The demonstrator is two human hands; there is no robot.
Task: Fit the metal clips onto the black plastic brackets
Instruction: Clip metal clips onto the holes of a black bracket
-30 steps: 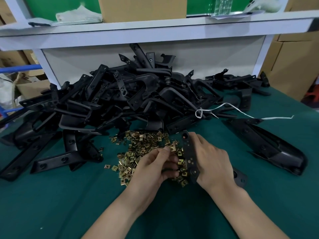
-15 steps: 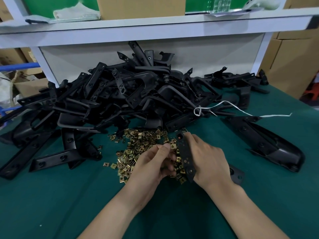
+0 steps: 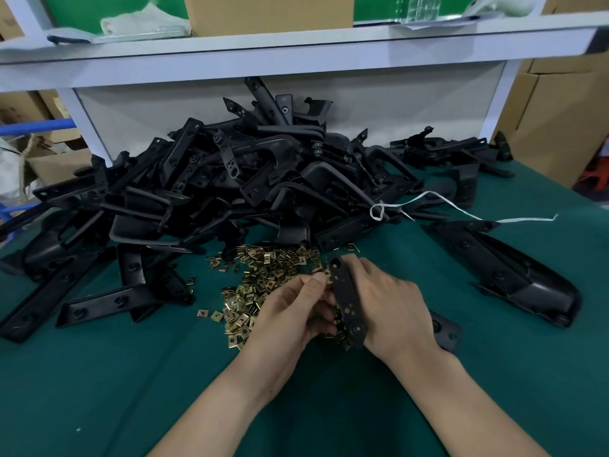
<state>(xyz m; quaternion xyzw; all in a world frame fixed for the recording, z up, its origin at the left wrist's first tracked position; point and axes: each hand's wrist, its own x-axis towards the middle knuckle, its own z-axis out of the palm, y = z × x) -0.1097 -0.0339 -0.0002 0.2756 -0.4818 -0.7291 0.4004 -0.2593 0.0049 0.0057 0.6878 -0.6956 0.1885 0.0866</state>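
Hands meet over the near middle of the green cloth-covered table (image 3: 99,374). The right hand (image 3: 392,308) curls round a flat black plastic bracket with round holes (image 3: 346,301), holding it on edge, its far end tilted up. The left hand (image 3: 296,311), fingers curled, pinches a small brass-coloured metal clip (image 3: 327,276) at the bracket's left edge near its far end. Under both hands lies a loose pile of brass-coloured clips (image 3: 263,275), reaching left and far. Beyond it a large heap of black plastic brackets (image 3: 230,179) is stacked against the white shelf frame (image 3: 296,54). A white string (image 3: 461,211) trails right from the heap, over a long black moulded part (image 3: 514,268).
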